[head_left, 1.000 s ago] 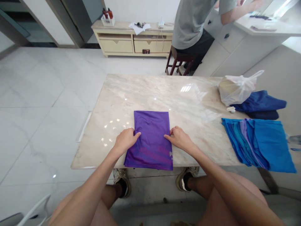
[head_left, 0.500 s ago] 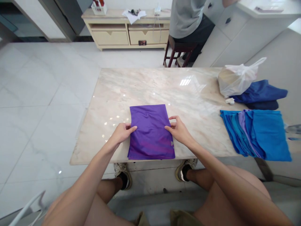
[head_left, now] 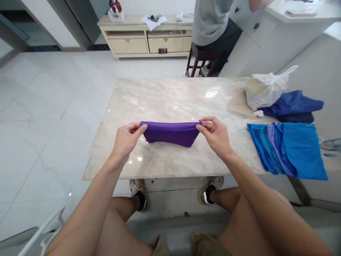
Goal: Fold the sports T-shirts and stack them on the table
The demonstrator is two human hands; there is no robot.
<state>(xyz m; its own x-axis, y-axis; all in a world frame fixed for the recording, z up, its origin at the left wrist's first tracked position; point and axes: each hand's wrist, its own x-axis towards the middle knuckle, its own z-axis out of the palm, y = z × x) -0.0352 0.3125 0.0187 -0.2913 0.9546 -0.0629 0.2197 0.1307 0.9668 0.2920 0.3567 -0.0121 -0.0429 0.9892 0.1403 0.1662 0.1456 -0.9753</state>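
A folded purple cloth (head_left: 170,133) is stretched between my two hands, its upper edge drawn straight and the rest hanging down over the marble table (head_left: 149,96). My left hand (head_left: 129,138) pinches the cloth's left upper corner between thumb and fingers. At the opposite corner, my right hand (head_left: 214,135) grips it in the same way. Whether the lower edge touches the tabletop, I cannot tell. To the right lies a fanned stack of folded blue, teal and lilac cloths (head_left: 303,149).
A tied white plastic bag (head_left: 266,90) sits at the table's far right, beside dark blue fabric (head_left: 295,105) and a small crumpled white piece (head_left: 258,113). Beyond the table a person (head_left: 210,25) sits on a dark wooden stool (head_left: 195,58). A low cream cabinet (head_left: 128,46) stands behind.
The purple cloth lay flat near the table's front edge with my hands at its sides. Now it is lifted and held by two corners, hanging down. My hands have moved apart.
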